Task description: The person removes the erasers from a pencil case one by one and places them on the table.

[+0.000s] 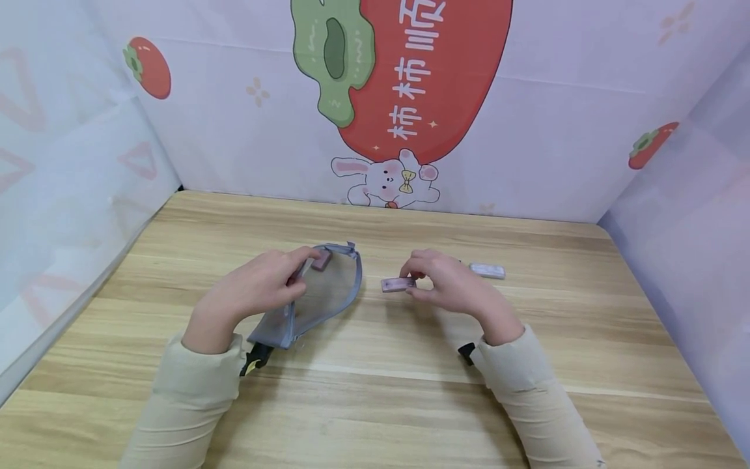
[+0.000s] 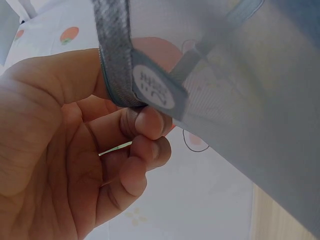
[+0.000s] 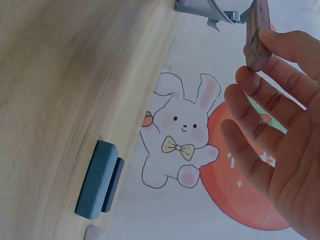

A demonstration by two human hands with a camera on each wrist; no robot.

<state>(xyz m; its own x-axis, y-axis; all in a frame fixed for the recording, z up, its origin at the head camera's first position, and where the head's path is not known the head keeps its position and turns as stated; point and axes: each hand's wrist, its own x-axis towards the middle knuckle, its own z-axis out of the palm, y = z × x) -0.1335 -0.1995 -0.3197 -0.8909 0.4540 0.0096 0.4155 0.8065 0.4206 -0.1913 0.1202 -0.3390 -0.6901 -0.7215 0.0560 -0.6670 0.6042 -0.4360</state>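
Note:
On the left, my left hand [image 1: 258,286] pinches the rim of a grey-blue see-through zip pouch [image 1: 325,316], holding its mouth open. A white printed label [image 2: 154,87] hangs on the pouch's edge beside the fingers. A small mauve block [image 1: 321,260] shows at the pouch's far end. My right hand [image 1: 448,283], to the right of the pouch and apart from it, pinches a small purplish rectangular block [image 1: 397,284] between thumb and fingers. The same block [image 3: 257,40] appears in the right wrist view, held near its lower end.
A pale block [image 1: 487,270] lies on the wooden table [image 1: 375,404] just beyond the right hand. In the right wrist view, a teal-looking block [image 3: 96,180] lies beside a darker one [image 3: 113,185]. A printed cloth wall [image 1: 562,130] stands along the table's back edge.

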